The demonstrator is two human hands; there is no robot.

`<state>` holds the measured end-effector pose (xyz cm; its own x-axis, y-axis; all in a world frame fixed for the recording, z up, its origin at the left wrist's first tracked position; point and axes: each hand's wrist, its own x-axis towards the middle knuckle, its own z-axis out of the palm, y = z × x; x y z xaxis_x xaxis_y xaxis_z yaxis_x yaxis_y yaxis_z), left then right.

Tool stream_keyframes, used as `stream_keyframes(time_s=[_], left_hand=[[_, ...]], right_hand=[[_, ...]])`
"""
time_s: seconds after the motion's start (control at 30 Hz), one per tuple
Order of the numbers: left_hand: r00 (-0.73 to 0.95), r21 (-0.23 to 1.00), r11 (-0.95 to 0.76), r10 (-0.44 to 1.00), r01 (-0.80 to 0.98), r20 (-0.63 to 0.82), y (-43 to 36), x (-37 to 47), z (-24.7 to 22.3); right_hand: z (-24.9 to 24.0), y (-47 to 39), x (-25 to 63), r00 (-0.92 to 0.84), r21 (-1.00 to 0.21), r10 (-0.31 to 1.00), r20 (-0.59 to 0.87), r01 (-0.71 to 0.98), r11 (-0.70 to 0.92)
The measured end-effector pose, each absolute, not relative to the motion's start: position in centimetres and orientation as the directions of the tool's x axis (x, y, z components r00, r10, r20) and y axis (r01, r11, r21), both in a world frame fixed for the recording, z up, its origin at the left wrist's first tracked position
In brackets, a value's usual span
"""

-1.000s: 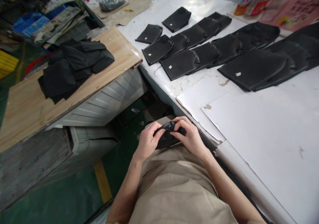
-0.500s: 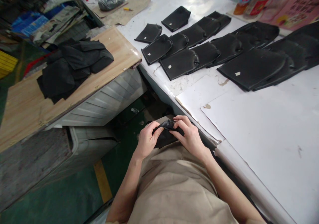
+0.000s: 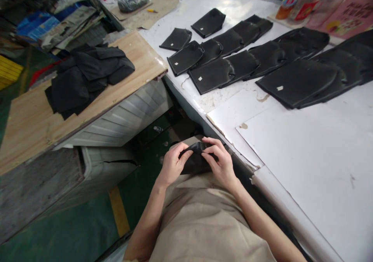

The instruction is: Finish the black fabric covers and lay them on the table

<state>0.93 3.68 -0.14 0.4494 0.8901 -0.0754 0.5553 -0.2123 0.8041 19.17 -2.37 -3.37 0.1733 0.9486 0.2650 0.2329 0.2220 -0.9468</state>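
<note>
The left hand point(image 3: 172, 165) and the right hand point(image 3: 220, 164) are both clamped on one black piece point(image 3: 192, 164), pinching its edge — it is near, before the beige clothes point(image 3: 206, 219), left of the white table point(image 3: 309, 149).

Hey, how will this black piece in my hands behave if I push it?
The black piece is probably floppy: its top edge curls between the left hand and right hand. It is likely light, as the pinched edge looks thin. The sheen along the fold hints it may be slightly slippery.
</note>
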Motion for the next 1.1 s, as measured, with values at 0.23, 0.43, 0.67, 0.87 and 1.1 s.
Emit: stream_keyframes(time_s=[0.23,0.43,0.67,0.87,1.1], left_hand=[[0.53,0.823,-0.265,0.846,0.503,-0.051,3.7,1.1,0.0],[0.42,0.864,-0.164,0.906,0.475,-0.059,3.5,2.1,-0.5],[0.371,0.907,0.011,0.91,0.421,-0.183,3.8,2.5,-1.3],[0.369,0.92,0.072,0.902,0.385,-0.224,3.9,2.3,-1.6],[0.393,0.936,0.165,0.874,0.311,-0.285,4.0,2.4,-2.1]], right_hand=[[-3.7,-2.1,19.2,0.144,-0.986,0.975,0.168,0.03,0.165],[-3.8,-2.4,18.8,0.129,-0.959,0.958,0.258,0.152,0.238],[-4.4,-2.4,18.7,0.079,-0.949,0.955,0.286,0.158,0.271],[-4.3,-2.2,18.6,0.102,-0.966,0.97,0.223,0.16,0.205],[-4.7,-2.2,18.9,0.045,-0.928,0.952,0.304,0.24,0.285]])
